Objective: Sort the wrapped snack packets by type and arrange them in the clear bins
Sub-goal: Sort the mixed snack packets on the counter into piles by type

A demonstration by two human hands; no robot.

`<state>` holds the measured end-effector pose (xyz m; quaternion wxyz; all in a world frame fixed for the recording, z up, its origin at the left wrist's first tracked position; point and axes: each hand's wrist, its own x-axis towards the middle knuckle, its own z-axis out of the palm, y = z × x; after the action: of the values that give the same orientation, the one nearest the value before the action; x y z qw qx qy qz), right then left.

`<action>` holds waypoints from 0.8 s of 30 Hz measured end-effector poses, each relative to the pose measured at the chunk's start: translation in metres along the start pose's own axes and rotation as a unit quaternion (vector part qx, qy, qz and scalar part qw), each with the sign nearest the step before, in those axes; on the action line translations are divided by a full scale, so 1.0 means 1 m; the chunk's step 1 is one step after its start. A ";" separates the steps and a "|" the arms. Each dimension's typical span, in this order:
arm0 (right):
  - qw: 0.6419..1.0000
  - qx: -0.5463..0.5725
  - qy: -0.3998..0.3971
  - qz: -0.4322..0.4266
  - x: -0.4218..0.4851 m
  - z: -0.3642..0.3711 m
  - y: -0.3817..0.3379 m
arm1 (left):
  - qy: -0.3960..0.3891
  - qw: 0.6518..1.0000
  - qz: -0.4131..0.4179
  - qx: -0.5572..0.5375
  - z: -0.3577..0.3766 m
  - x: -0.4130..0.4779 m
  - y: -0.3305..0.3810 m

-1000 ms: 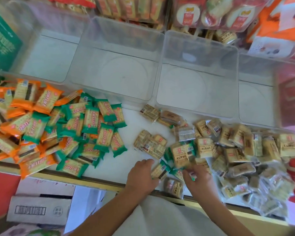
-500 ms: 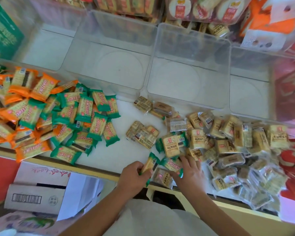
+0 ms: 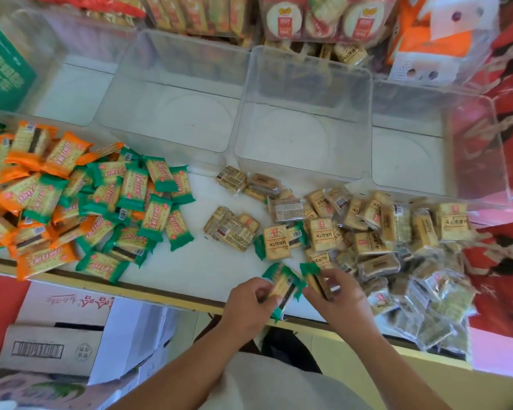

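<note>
Ok so vs half a sec ago: L hand (image 3: 249, 303) was already pinching a green packet (image 3: 282, 287) btwn thumb and fingers. It still is, just lifted a bit and tilted over the front edge of the counter (image 3: 208, 270). R hand (image 3: 339, 300) is the real change. It was lying flat-ish on the loose packets, now its fingers are curled round a 2nd green packet (image 3: 314, 278), up off the counter. Hands are close together and the two packets nearly meet, can't tell if they actually touch.

Rest hasn't moved afaict. Green/orange pile (image 3: 125, 202) on the left of the counter, clear-wrap pile (image 3: 397, 232) on the right, a few loose clear-wrapped ones btwn them. One more green-ended packet (image 3: 276, 245) lies at the left edge of the clear-wrap pile, just beyond the hands. Row of clear bins (image 3: 305, 170) side by side along the back of the counter. Cardboard box (image 3: 51, 347) on the floor, lower left.
</note>
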<state>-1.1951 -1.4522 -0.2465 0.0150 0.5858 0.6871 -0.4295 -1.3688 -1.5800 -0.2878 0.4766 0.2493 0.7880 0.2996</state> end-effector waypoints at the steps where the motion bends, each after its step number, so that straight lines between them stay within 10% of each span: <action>1: 0.998 0.051 0.007 0.022 -0.008 -0.006 0.004 | 0.006 1.000 0.011 0.020 0.007 0.004 0.004; 14: 0.979 0.190 0.027 0.068 -0.033 -0.055 0.012 | 0.054 0.961 -0.052 0.264 0.054 0.040 0.036; 24: 0.970 0.233 -0.050 0.034 -0.010 -0.069 -0.001 | 0.059 0.991 -0.055 0.104 0.049 0.016 0.063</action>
<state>-1.1599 -1.4181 -0.1975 -0.0731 0.5742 0.5456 -0.6060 -1.3246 -1.5135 -0.2706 0.4166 0.2355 0.8542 0.2033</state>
